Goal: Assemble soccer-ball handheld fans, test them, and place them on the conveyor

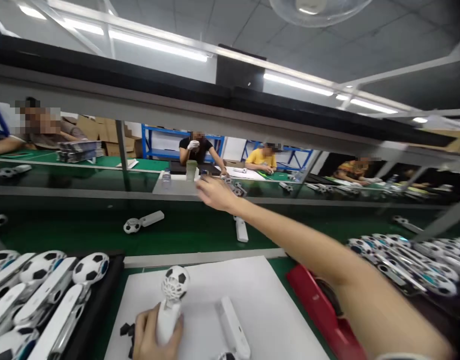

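Nearest the lens, at the bottom edge, the left hand [152, 334] wraps its fingers around the white handle of a small handheld fan [171, 304], holding it upright on a white mat [260, 295]; the fan's head is a ball printed like a black-and-white football, with a grille facing the camera. Just right of it on the same mat lies a loose white handle piece [233, 327], flat and angled, apart from the hand. A few small black parts [126, 331] sit on the mat touching the left edge of that hand. On the left, a black tray [102, 290] holds rows of finished football fans [50, 295] lying side by side. The right hand [216, 194] stretches far forward over the green conveyor belt [83, 232], its forearm crossing the view from the lower right; the hand is blurred, the fingers look loosely extended, and I cannot tell whether it grips anything. Below and just beyond that hand a white handle [241, 230] lies on the belt, and another complete fan [142, 221] lies further left on the belt, well apart. A red bin [316, 305] sits under the right forearm, and beyond it a pile of fan parts [410, 257] fills the right side. Across the line, several people sit working at green benches.
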`<action>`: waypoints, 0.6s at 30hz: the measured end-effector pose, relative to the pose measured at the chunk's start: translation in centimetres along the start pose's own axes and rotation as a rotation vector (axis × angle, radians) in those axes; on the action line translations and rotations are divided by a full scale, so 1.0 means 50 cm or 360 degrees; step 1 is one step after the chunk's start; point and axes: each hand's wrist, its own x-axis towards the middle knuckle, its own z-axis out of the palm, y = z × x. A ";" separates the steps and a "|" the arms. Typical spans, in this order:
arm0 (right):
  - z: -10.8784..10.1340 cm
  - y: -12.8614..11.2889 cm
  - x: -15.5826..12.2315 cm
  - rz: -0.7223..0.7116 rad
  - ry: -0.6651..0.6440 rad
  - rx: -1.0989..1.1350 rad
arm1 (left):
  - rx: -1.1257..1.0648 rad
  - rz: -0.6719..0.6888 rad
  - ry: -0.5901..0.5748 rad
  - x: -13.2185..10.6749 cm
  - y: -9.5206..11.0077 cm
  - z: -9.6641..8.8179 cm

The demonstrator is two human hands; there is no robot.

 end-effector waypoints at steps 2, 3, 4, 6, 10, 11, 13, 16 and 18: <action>0.080 0.087 -0.054 0.0552 -0.0065 0.0016 | -0.0018 -0.0069 0.0046 0.005 0.000 -0.001; 0.119 0.117 -0.083 0.0803 -0.0112 0.0038 | -0.0046 -0.0121 0.0060 0.005 0.003 -0.002; 0.156 0.139 -0.111 0.1018 -0.0160 0.0073 | -0.0085 -0.0178 0.0066 0.003 0.007 -0.002; 0.225 0.168 -0.161 0.1352 -0.0214 0.0163 | -0.0176 -0.0298 0.0058 -0.001 0.022 -0.004; 0.314 0.211 -0.207 0.1691 -0.0171 0.0400 | -0.0739 -0.0629 -0.0211 -0.007 0.075 -0.011; 0.324 0.226 -0.207 0.1742 -0.0155 0.0473 | -0.0912 -0.0666 -0.0295 -0.006 0.092 -0.013; 0.332 0.259 -0.198 0.1822 -0.0127 0.0641 | -0.1126 -0.0635 -0.0388 -0.003 0.128 -0.016; 0.328 0.306 -0.181 0.1881 -0.0082 0.0976 | -0.1203 -0.0563 -0.0493 0.011 0.189 -0.013; 0.320 0.324 -0.176 0.1860 -0.0045 0.1285 | -0.1289 -0.0539 -0.0644 0.027 0.233 -0.004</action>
